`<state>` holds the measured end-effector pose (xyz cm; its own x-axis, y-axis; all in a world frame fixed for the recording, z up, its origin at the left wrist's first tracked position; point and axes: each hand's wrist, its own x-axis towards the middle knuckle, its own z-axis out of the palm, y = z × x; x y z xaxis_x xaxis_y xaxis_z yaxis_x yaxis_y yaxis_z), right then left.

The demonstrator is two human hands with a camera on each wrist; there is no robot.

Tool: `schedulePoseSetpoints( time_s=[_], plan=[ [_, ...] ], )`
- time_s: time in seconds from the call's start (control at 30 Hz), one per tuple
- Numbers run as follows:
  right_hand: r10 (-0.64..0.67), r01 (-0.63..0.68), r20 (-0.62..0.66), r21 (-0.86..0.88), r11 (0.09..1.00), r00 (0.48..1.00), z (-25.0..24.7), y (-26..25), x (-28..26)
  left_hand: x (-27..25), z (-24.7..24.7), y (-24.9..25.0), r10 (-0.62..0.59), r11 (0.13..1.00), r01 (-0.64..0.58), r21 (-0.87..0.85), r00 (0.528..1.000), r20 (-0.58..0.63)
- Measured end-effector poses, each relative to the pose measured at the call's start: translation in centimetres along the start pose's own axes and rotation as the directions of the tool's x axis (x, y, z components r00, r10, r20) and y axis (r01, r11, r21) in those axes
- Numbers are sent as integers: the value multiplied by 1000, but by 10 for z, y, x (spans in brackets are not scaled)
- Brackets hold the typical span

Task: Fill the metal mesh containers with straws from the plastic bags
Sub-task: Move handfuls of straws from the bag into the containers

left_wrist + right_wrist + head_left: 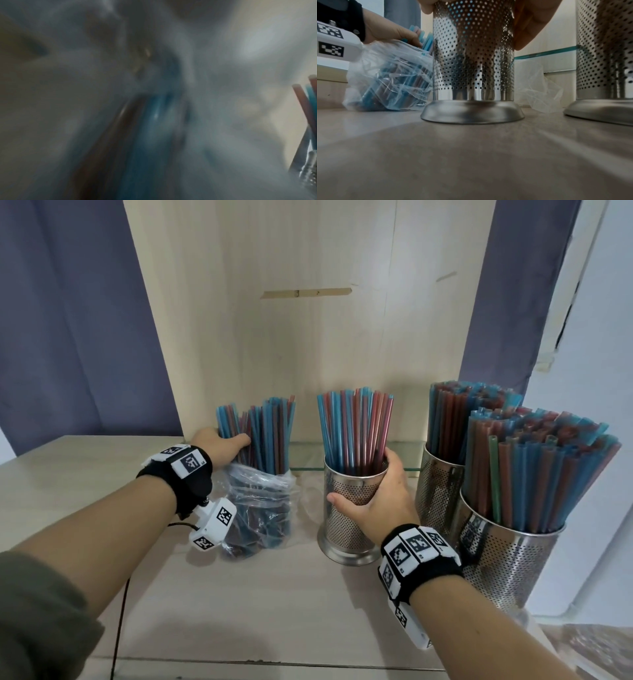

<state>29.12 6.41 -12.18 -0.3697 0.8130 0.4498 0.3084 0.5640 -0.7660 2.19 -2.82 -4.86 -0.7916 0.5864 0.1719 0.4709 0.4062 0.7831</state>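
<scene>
A person's right hand (373, 501) is wrapping around the upper wall of the middle mesh container (349, 518), thumb on its near side and fingers curling over the rim, while the container is standing upright on the wooden counter (239, 594), partly filled with blue and red straws (356, 433). The left hand (219, 448) is closing its fingers around a bundle of bagged straws (267, 436) sticking out of a crumpled clear plastic bag (260, 508) just left of that container.

Three perforated steel containers are showing in the head view: the gripped one and two full containers (507, 563) packed with straws at the right, one behind the other. No brand or readable writing is appearing anywhere; the only printing is black-and-white square marker codes on both wristbands (416, 556).

The right wrist view is looking up from counter level, showing the gripped container's flared base (471, 112), a second, flattened bag (537, 86) behind it and a glass shelf edge (546, 53), which the head view barely reveals. The left wrist view is almost wholly blurred, with only a few straw tips (307, 102) clear at its right edge.
</scene>
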Motion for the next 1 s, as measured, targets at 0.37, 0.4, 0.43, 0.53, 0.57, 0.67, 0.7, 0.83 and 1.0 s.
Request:
schedulePoseSetpoints(
  time_s=[0.37,0.4,0.43,0.53,0.57,0.67,0.7,0.83,1.0],
  plan=[
    [13,-13,22,6,1000,1000,-7,-5,-1,14,-21,33,-36,991,22,-130,993,-110],
    [17,-17,24,6,1000,1000,-7,-5,-1,15,-26,37,-27,985,6,-175,993,-118],
    [22,-22,27,6,1000,999,-7,-5,-1,17,-31,41,-30,973,4,-232,994,-109],
    [33,-33,31,10,999,999,-7,-6,-1,21,-42,53,-7,912,-24,-410,997,-75],
    [31,-32,33,15,999,999,-8,-6,-1,22,-44,57,5,894,-35,-446,998,-68],
    [25,-27,40,34,999,999,-9,-7,-2,26,-52,67,43,872,-93,-480,992,-115],
    [26,-27,41,31,999,999,-9,-7,-3,26,-56,69,56,867,-122,-483,987,-150],
    [26,-27,40,29,999,999,-9,-7,-3,22,-77,86,137,853,-274,-443,939,-317],
    [27,-28,34,38,999,999,-8,-6,-2,4,-104,128,225,579,-509,-637,851,-475]
  ],
)
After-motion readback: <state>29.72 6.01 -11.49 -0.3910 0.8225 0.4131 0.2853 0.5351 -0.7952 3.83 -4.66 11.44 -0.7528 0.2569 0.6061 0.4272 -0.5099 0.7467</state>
